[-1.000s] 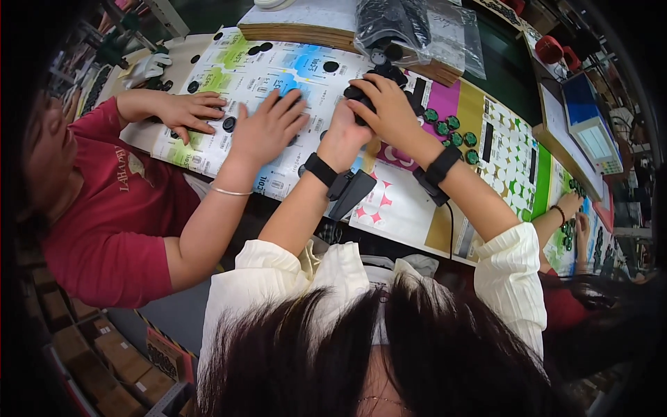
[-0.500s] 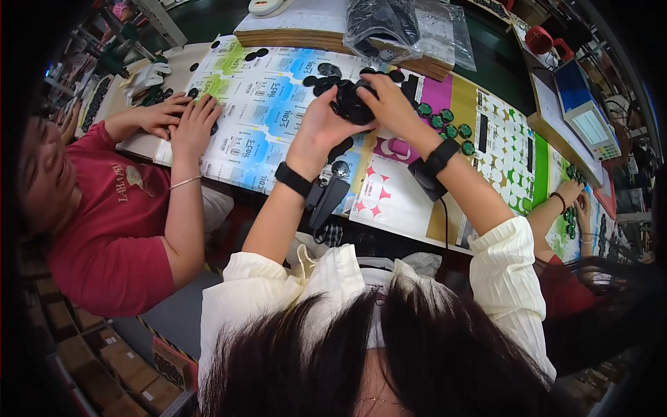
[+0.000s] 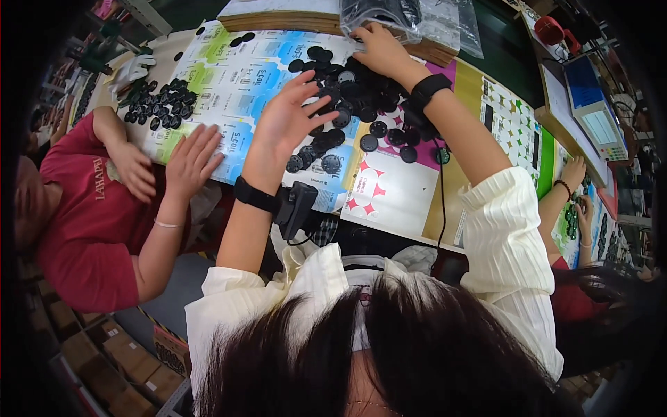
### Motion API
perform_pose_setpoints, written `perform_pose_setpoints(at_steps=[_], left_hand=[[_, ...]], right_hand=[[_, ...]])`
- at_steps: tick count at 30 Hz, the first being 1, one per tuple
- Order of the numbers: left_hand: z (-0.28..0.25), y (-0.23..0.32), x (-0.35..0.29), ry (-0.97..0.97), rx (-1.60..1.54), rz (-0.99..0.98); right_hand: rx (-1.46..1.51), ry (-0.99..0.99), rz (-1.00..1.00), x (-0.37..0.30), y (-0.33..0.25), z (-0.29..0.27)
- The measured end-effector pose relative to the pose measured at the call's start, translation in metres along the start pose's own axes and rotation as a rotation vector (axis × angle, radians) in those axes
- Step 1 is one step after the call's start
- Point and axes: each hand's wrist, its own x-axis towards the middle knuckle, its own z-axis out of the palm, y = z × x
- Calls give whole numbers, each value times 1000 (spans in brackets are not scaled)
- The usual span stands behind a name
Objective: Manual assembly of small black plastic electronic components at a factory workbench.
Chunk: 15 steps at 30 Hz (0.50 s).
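A loose pile of round black plastic discs [image 3: 354, 94], some showing small holes, spreads over the printed sheets on the table in front of me. My left hand [image 3: 285, 117] hovers palm up at the pile's left side, fingers spread, holding nothing. At the far edge of the pile, my right hand [image 3: 384, 54] reaches over the discs beside a clear plastic bag [image 3: 379, 15], its thumb and fingers apart. Nothing shows in its grasp, though its underside is hidden. A green-topped disc [image 3: 442, 156] lies near my right wrist.
A wooden board [image 3: 278, 22] borders the table's far side. At left, a co-worker's hands [image 3: 191, 158] are near another heap of black discs [image 3: 161, 104]. A second co-worker's hand [image 3: 573, 170] works at right, below a blue-and-white device [image 3: 590, 115]. A cable [image 3: 442, 208] hangs by my right arm.
My hands have parted, and the discs they held together now lie spread out. My left hand moved left, my right farther away. The left co-worker's hands drew back from their discs.
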Motion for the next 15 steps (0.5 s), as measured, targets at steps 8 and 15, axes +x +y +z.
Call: perform_pose_setpoints(at_steps=[8,15], left_hand=[[-11,8,29,-119,78,84],[8,5,90,-206,381,170]], right_hand=[[40,67,-148,-11,13,-18],[79,-80,-169,-17,22,-12]])
